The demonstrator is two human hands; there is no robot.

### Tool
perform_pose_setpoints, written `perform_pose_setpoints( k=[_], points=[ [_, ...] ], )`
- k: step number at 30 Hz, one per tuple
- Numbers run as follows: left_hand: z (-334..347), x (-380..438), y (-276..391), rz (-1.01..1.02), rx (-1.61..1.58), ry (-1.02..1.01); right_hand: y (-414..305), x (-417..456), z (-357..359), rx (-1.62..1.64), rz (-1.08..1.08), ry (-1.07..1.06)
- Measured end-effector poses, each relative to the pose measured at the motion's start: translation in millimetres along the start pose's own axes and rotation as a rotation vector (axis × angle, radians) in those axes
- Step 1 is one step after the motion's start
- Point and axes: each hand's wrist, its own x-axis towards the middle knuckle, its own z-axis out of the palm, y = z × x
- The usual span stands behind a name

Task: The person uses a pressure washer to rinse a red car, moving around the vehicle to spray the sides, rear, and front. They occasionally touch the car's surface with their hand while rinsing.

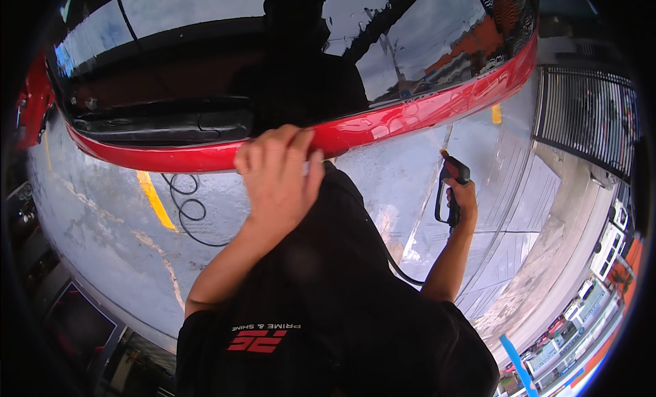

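Note:
My left hand lies on the red lower edge of a vehicle panel, its fingers bent over the paint. Its palm side is hidden, so whether it grips the edge cannot be told. Above that edge is wet, dark glass that mirrors the sky and a dark figure. A black wiper arm runs along the glass's lower left. My right hand is wrapped around the handle of a black and red pressure washer gun, held out to the right. Its brass-coloured nozzle tip points toward the panel.
A black hose loops on the wet concrete floor at left; another stretch passes near my right forearm. Yellow stripes mark the floor. A barred metal gate stands at right, with parked vehicles beyond.

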Motion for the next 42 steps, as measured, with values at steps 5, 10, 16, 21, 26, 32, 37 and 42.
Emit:
perform_pose_setpoints(
  k=[5,10,16,21,26,32,37,42],
  points=[
    [-2,-3,-17,-0.062,0.079,0.009,13,14,-4,-0.005,0.044,-0.008],
    [23,19,17,-0.043,-0.008,0.002,17,18,-5,0.046,0.029,-0.012],
    [51,48,53,0.067,-0.064,-0.049,8,13,0,0.079,-0.002,-0.005],
    [79,77,81,0.144,-0.097,-0.136,34,23,-3,0.058,0.003,0.021],
    [121,110,112,0.222,-0.056,-0.172,40,16,-3,0.112,0.065,0.069],
    [161,150,161,0.266,0.008,-0.163,73,11,-11,0.122,0.037,0.103],
    [177,179,193,0.237,0.072,-0.15,78,-5,-12,0.154,0.07,0.121],
    [151,147,159,0.22,-0.066,-0.211,89,-20,-14,0.219,0.158,0.15]
  ],
)
